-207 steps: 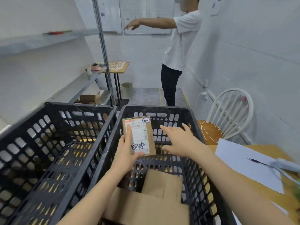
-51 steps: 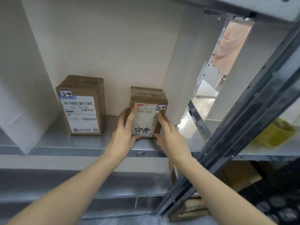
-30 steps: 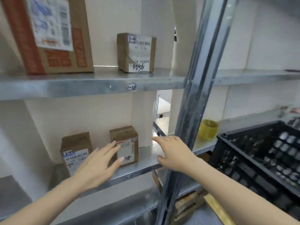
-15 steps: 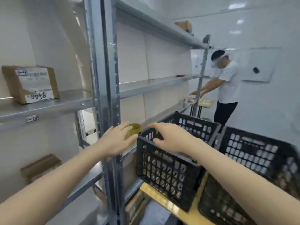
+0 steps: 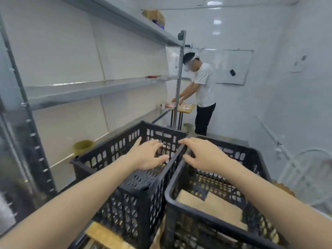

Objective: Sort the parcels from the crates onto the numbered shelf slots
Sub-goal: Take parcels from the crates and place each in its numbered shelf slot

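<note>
Head view: left hand [image 5: 146, 153] over left black crate [image 5: 115, 150], right hand [image 5: 203, 155] over right black crate [image 5: 197, 212], fingers of both spread loose; cardboard parcels [image 5: 212, 203] lie flat inside right black crate

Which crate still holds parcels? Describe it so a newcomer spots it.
Metal shelving runs along the left side. Beside it stand two black plastic bins: the left crate and the right crate, under the right hand. Only the right crate shows flat brown cardboard parcels inside.
</note>
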Available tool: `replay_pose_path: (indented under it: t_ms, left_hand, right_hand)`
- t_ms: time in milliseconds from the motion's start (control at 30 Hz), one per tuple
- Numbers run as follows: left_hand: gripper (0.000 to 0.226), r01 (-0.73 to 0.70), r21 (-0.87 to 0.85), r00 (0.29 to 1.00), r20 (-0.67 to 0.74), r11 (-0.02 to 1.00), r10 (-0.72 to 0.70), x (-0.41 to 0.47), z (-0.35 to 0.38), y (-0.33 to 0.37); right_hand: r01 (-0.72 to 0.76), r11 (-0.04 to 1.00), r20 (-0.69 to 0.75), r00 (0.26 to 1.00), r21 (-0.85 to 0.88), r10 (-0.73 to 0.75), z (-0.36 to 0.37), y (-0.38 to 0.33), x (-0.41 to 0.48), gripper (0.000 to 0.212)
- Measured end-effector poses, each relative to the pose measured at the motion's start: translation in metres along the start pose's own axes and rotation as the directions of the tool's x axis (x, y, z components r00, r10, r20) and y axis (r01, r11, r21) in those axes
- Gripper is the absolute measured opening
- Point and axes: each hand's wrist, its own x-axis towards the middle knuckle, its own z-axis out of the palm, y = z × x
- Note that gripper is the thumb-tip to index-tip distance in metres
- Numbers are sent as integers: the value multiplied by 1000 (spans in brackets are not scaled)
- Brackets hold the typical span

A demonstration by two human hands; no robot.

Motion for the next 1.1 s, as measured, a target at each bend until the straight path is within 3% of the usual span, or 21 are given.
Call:
replay_pose_path:
  t_ms: [267,567,767,933,1100]
  left_hand:
    - [69,-206,-41,977,45,978,207,87,48,98]
    - [74,-314,-129,928,166,940,333,145,120,126]
    - [75,-428,38,889,198,903,413,163,154,132]
    - [77,-415,43,882,265,909,390,183,173,131]
    - [77,-492,85,831,343,867,438,199,187,146]
  right_hand:
    - [-246,967,81,967,73,240,44,107,-41,52]
    - [-527,841,148,847,121,510,92,171,-81,57]
    - [-608,784,247,785,127,568,124,185,-92,60]
    - [-626,774,285,762,96,581,139,195,-86,59]
    - [-638,769,386,721,46,575,161,198,-78,61]
